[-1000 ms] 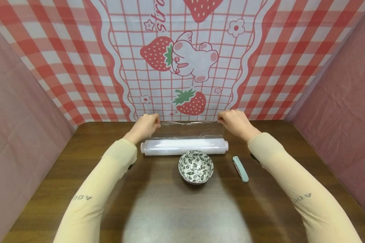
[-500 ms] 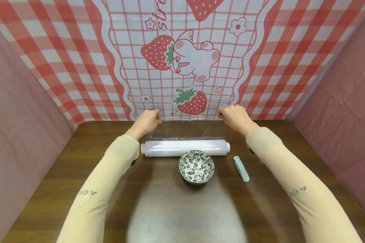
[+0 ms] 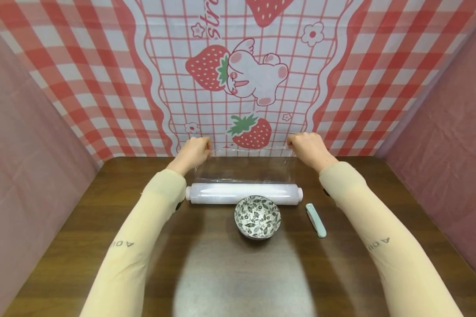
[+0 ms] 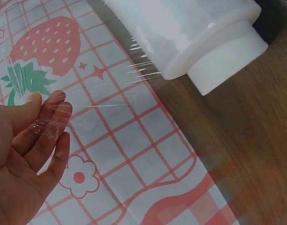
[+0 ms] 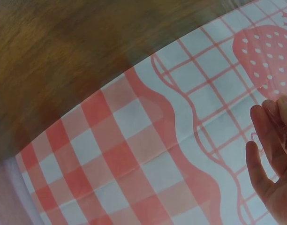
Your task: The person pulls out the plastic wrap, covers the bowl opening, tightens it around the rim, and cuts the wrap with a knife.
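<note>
The left hand (image 3: 193, 152), left of centre in the head view, pinched one corner of a clear film (image 3: 246, 168) between thumb and fingers; in the left wrist view the film crumpled over its fingertips (image 4: 63, 110), at the left of the frame. The right hand (image 3: 308, 147), right of centre in the head view, pinched the opposite corner, and the right wrist view showed it cut off by the right edge, thumb against a finger. Between the two hands the film stretched as a see-through sheet — its upper edge in front of the printed cloth (image 3: 258, 83) — and ran down to a white roll (image 3: 218, 193), which lay crosswise on the desk (image 3: 246, 281) in the middle of the head view. The end of the roll's core (image 4: 228, 58) stuck out at the upper right of the left wrist view. Just below the roll, near the centre, stood a bowl (image 3: 258, 218) with a dark leaf pattern, its rim overlapping the roll's lower edge in the head view; whether they touched could not be told. A slim pale-green tool (image 3: 316, 220) lay slanted to the right of the bowl. Cream sleeves (image 3: 381, 229) reached in from both lower corners — and pink cloth (image 3: 448, 145) hung at the right and left edges.
</note>
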The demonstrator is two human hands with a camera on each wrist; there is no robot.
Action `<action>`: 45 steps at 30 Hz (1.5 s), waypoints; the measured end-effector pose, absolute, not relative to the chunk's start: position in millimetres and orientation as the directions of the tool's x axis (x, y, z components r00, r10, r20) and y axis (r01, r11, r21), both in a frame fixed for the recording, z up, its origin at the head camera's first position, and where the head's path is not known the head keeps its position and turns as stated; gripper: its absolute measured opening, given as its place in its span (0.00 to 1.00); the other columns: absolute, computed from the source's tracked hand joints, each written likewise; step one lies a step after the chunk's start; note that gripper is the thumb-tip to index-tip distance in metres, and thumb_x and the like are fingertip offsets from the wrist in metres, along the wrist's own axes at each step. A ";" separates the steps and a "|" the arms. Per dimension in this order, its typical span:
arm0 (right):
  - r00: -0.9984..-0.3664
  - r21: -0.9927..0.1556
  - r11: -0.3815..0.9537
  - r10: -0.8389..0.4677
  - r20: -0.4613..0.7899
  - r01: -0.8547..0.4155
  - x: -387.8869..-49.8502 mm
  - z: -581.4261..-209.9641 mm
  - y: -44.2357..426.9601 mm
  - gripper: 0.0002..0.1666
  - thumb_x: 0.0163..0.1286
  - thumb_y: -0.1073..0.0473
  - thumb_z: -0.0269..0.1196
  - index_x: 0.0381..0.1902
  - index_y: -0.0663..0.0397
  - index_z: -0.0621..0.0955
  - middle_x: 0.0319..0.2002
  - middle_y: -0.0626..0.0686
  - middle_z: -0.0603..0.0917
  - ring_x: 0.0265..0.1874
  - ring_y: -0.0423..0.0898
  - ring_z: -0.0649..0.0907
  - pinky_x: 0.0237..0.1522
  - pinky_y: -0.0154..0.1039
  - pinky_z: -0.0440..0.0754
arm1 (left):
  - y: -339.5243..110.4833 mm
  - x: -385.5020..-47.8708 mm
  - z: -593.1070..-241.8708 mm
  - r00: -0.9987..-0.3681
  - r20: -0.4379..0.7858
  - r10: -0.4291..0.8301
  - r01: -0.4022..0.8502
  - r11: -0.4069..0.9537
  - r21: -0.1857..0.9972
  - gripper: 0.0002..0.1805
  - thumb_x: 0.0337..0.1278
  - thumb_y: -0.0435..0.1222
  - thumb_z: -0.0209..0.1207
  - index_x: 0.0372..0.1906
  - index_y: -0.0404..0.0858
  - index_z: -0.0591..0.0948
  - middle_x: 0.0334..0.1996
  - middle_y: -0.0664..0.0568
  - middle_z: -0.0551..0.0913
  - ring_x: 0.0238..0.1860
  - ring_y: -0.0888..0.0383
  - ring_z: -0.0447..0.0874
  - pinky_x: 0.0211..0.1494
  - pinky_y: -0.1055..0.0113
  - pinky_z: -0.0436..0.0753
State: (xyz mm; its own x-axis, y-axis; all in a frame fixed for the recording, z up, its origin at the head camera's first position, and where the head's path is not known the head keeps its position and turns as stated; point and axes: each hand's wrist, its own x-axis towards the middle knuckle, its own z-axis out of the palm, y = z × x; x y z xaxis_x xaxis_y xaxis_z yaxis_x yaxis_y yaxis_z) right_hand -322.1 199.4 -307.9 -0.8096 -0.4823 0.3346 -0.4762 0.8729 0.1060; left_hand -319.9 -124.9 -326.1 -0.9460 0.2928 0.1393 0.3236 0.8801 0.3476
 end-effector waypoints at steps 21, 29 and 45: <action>-0.806 0.115 0.892 -0.446 0.390 -0.437 -327.5 -284.5 208.3 0.03 0.58 0.69 0.59 0.25 0.58 0.77 0.23 0.57 0.81 0.20 0.52 0.76 0.25 0.51 0.74 | -118.7 -319.6 -305.6 -0.931 0.250 0.265 0.345 0.863 0.368 0.05 0.59 0.38 0.55 0.33 0.41 0.74 0.26 0.51 0.80 0.26 0.55 0.76 0.30 0.63 0.73; -0.804 0.119 0.892 -0.445 0.394 -0.436 -328.5 -278.5 209.8 0.01 0.59 0.67 0.61 0.29 0.61 0.79 0.25 0.58 0.83 0.20 0.52 0.78 0.27 0.50 0.77 | -118.3 -321.0 -301.3 -0.925 0.281 0.255 0.350 0.861 0.368 0.05 0.59 0.38 0.55 0.33 0.41 0.74 0.27 0.52 0.81 0.27 0.55 0.77 0.32 0.62 0.75; -0.817 0.119 0.907 -0.417 0.399 -0.405 -328.2 -260.3 210.0 0.04 0.60 0.66 0.60 0.33 0.61 0.79 0.31 0.61 0.84 0.26 0.56 0.81 0.31 0.52 0.77 | -117.2 -321.8 -288.9 -0.919 0.319 0.231 0.351 0.850 0.392 0.05 0.61 0.38 0.53 0.34 0.41 0.75 0.30 0.52 0.82 0.28 0.55 0.78 0.32 0.62 0.76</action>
State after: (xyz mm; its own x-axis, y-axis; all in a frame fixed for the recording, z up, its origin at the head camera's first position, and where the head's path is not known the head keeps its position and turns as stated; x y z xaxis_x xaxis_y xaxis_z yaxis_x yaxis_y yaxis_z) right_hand -328.2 210.0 -260.3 -0.8166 -0.4171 0.3990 -0.4047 0.9066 0.1194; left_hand -321.8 -117.2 -288.9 -0.9189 0.2315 0.3194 0.3506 0.8504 0.3922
